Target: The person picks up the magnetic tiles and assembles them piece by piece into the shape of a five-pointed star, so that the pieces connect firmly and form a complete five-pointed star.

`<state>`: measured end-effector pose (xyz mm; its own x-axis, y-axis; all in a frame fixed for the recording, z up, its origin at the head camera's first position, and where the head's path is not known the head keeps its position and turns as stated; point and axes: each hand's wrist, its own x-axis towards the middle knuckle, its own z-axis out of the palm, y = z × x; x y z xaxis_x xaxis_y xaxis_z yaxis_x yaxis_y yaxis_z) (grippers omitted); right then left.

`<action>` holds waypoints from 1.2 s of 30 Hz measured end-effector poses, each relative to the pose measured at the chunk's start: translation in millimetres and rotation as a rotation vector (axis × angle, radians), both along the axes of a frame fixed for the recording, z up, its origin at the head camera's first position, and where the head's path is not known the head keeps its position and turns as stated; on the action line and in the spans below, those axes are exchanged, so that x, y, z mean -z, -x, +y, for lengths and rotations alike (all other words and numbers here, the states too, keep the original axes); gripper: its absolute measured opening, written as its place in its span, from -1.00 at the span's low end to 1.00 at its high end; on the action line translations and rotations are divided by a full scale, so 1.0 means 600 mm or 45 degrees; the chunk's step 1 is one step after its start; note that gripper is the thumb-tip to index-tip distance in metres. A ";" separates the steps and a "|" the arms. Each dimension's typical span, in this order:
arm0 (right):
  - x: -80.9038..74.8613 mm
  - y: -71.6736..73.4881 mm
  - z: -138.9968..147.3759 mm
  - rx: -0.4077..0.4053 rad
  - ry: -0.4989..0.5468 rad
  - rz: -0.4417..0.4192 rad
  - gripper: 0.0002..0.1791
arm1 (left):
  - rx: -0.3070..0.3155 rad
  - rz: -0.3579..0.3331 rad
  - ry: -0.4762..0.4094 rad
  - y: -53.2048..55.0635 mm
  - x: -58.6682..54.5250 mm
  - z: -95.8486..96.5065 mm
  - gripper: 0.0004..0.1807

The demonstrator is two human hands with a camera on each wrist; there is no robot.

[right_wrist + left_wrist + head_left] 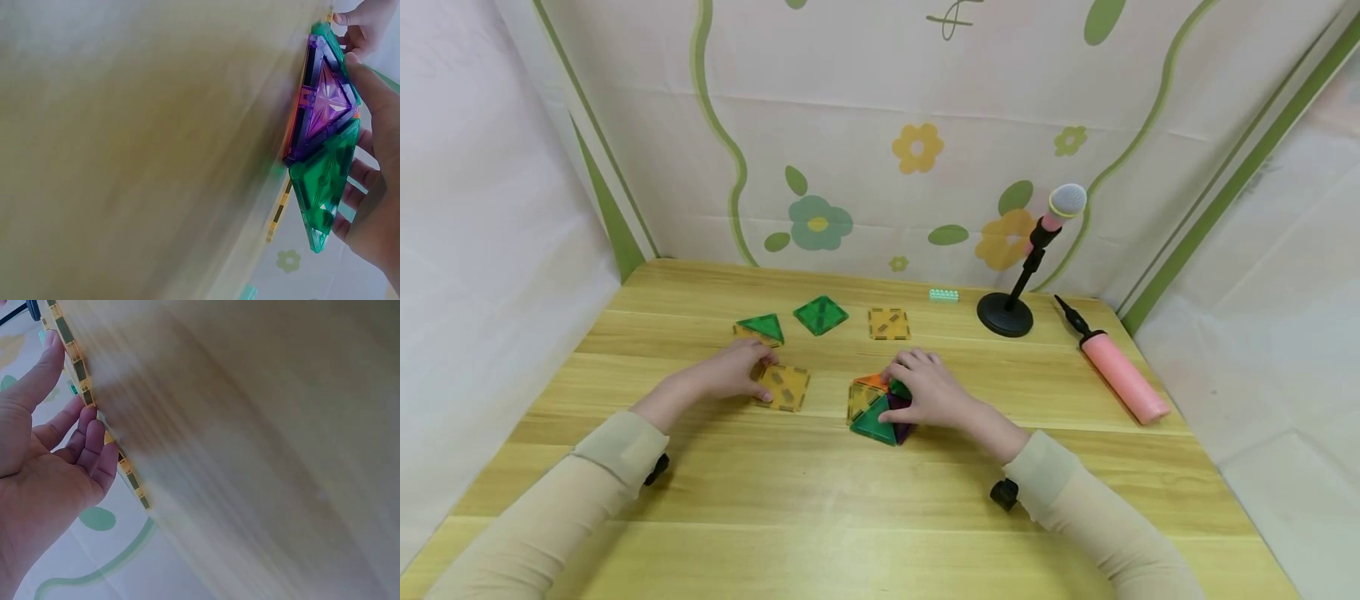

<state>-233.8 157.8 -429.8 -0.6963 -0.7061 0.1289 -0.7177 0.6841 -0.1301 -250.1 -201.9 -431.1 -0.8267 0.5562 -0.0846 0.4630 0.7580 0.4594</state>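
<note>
My left hand (739, 372) pinches the left side of a translucent yellow square magnetic tile (790, 388), thumb at the near side and fingertips at the far side. In the left wrist view the tile (78, 365) shows edge-on, close to the wood. My right hand (931, 390) holds a raised cluster of magnetic tiles, its thumb on a green triangle (874, 422). A yellow tile (861, 402) and an orange one (871, 381) belong to that cluster. From the right wrist, a purple triangle (326, 103) leans at a slant beside a green triangle (326, 181).
Behind the hands lie a green diamond shape (822, 316), a yellow square (889, 324), and a green triangle (764, 327) over a yellow piece. A pale green brick (943, 295), toy microphone on a stand (1009, 312) and pink hand pump (1123, 377) are further back and right.
</note>
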 end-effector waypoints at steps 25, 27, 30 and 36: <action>-0.007 0.012 -0.008 0.003 0.065 0.012 -0.38 | -0.061 -0.160 -0.119 0.024 -0.039 -0.001 -0.59; -0.005 0.011 -0.007 0.003 0.067 0.001 -0.38 | -0.064 -0.158 -0.160 0.023 -0.039 -0.003 -0.67; -0.002 0.010 -0.004 -0.003 0.081 -0.009 -0.38 | -0.102 -0.177 -0.240 0.020 -0.041 0.000 -0.75; 0.001 -0.002 0.007 -0.007 0.086 -0.036 -0.40 | -0.151 -0.230 -0.358 0.008 -0.042 0.018 -0.80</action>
